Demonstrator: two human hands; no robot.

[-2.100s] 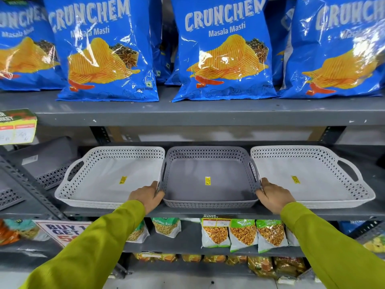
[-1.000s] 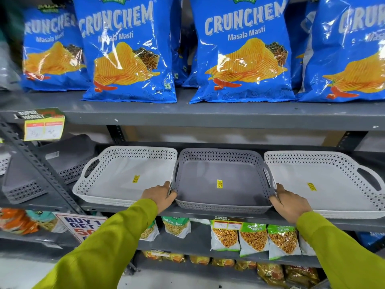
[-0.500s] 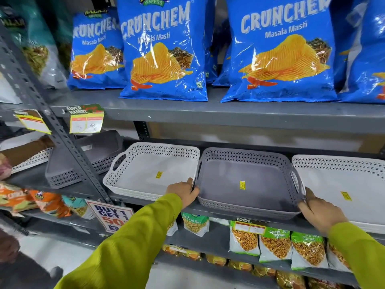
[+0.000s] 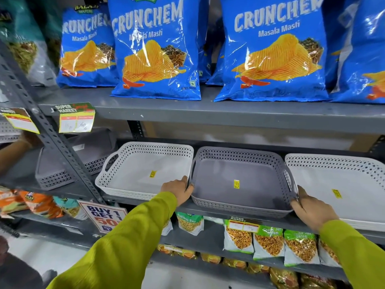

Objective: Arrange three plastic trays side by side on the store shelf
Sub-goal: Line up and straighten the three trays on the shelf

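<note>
Three perforated plastic trays stand side by side on the middle grey shelf (image 4: 208, 208). A white tray (image 4: 133, 176) is on the left, a grey tray (image 4: 225, 184) in the middle, and another white tray (image 4: 354, 184) on the right, cut off by the frame edge. My left hand (image 4: 177, 189) grips the grey tray's front left corner, in the gap beside the left white tray. Gripping its front right corner is my right hand (image 4: 312, 207). Both sleeves are lime green.
Blue chip bags (image 4: 156, 53) fill the shelf above. A darker grey tray (image 4: 62, 170) lies further left behind a slanted steel upright (image 4: 52, 134). Snack packets (image 4: 268, 240) hang on the shelf below, beside a promo sign (image 4: 102, 217). Another person's arm shows at far left.
The view has swung left and nearer, so the trays sit further right in the frame. Both hands stay on the grey tray's front corners.
</note>
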